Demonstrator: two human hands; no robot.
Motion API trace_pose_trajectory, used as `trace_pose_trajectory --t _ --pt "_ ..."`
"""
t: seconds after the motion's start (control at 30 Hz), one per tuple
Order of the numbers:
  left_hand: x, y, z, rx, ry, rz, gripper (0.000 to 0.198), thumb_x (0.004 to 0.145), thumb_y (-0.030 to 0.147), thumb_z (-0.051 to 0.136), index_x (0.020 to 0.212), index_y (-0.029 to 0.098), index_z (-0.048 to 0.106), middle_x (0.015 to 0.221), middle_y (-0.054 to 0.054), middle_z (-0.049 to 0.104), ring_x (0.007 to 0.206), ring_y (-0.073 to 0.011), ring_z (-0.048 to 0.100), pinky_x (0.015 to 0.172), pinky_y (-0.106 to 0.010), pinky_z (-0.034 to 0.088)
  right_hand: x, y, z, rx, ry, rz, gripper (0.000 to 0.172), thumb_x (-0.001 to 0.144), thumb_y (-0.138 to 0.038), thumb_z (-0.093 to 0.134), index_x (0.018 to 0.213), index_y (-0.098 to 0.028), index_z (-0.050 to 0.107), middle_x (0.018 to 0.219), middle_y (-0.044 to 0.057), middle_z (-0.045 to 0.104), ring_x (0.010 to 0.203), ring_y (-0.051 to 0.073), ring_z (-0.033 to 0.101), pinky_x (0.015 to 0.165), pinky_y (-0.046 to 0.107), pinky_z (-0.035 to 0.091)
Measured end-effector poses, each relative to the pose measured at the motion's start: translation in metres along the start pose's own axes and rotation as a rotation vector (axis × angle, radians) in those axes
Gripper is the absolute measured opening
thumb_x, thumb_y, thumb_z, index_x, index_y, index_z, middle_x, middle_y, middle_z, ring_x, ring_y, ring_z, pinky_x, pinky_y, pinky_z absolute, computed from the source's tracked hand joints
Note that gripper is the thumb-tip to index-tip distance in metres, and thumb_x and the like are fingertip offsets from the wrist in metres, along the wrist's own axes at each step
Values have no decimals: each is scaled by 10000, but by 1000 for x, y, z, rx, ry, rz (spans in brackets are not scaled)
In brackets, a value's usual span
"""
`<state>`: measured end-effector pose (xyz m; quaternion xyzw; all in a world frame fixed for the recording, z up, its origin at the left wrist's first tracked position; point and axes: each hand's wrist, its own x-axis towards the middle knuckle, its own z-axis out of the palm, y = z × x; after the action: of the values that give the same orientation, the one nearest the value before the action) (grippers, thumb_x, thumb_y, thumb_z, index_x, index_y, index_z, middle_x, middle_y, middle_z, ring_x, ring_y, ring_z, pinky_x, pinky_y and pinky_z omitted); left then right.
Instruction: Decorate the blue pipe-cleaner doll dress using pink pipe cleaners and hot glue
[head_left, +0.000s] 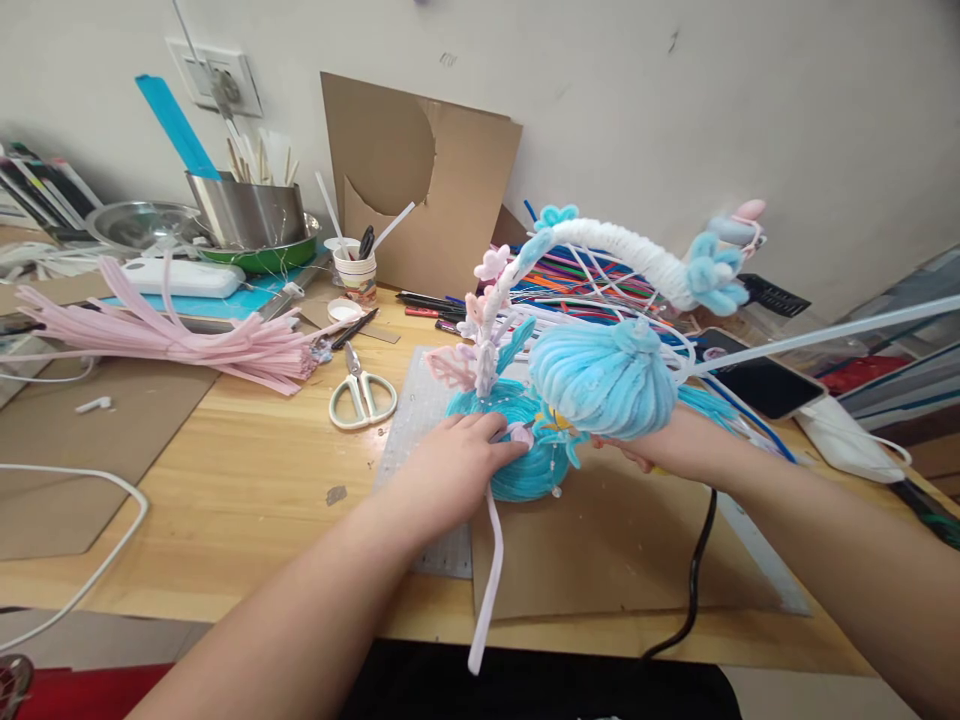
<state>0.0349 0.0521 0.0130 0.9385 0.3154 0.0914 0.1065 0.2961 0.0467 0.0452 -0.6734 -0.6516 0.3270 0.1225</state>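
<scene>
On the wooden surface, past the loose bundle of pink chenille stems and the white-handled scissors, the left hand is pinching the top of a long pale pink chenille stem against the turquoise dome of a blue-and-white chenille headpiece. The headpiece is sitting mid-surface on a brown cardboard sheet. It is looking light and fuzzy-soft, with wire cores that bend (and stay bent), so the dense wound domes seem the safest hold, not the thin white arch or its small flowers. The right hand is resting under the pale blue bun; its fingers are hidden, so I cannot tell its grip.
</scene>
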Motion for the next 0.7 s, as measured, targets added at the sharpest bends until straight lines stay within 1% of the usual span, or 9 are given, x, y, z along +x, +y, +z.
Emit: trace_pose_trajectory --t 0.07,0.17,0.23,0.27,0.33,0.43,0.53,0.63,0.7 --pt "0 0 0 4 -5 -3 497 861 58 357 1275 296 495 1202 -61 528 1063 -230 521 891 -367 429 -7 5 -1 63 -43 55 299 750 -452 543 705 -167 623 402 -15 493 436 142 487 480 259 381" --pt "0 1 -1 6 -11 -10 509 847 52 366 1268 302 503 1215 -57 522 1060 -234 524 891 -366 426 -18 20 3 428 -2 114 327 811 -487 502 713 -181 562 435 -14 482 441 126 451 487 262 365" --pt "0 1 -1 9 -13 -20 513 843 55 371 1270 308 502 1232 -57 514 1065 -239 524 891 -367 423 -27 32 9 682 25 155 320 838 -496 487 728 -202 548 499 -12 479 447 121 434 479 267 368" --pt "0 2 -1 11 -13 -25 516 842 55 371 1271 311 502 1239 -56 511 1065 -239 523 889 -365 422 -31 38 11 771 37 178 302 840 -489 492 738 -212 553 548 -3 491 461 125 439 477 272 377" --pt "0 2 -1 15 -12 -29 525 839 49 367 1269 317 505 1245 -53 511 1058 -235 524 885 -359 420 -41 51 16 870 63 222 254 833 -461 511 750 -229 574 662 25 523 508 145 471 487 288 410" --pt "1 1 0 23 -6 -21 547 822 34 371 1266 324 507 1220 -43 524 1039 -225 520 873 -348 419 -57 66 20 923 73 266 223 825 -434 526 743 -247 613 755 56 550 580 180 520 537 316 461" --pt "2 0 1 35 -7 -11 547 816 38 383 1265 325 505 1178 -38 538 997 -218 519 844 -341 426 -73 75 22 900 13 344 289 823 -478 517 694 -249 638 696 65 574 557 192 544 555 341 465" --pt "2 1 1 24 -1 -6 526 840 43 356 1261 319 507 1167 -41 533 1009 -214 511 855 -342 425 -81 80 22 719 -89 361 428 842 -558 441 634 -235 628 603 75 586 512 198 559 555 358 441" --pt "2 1 1 17 1 -10 518 852 46 341 1261 319 506 1171 -40 528 1019 -208 508 866 -340 423 -80 84 19 498 -80 354 480 829 -603 430 573 -231 591 566 69 578 497 206 561 527 355 416"
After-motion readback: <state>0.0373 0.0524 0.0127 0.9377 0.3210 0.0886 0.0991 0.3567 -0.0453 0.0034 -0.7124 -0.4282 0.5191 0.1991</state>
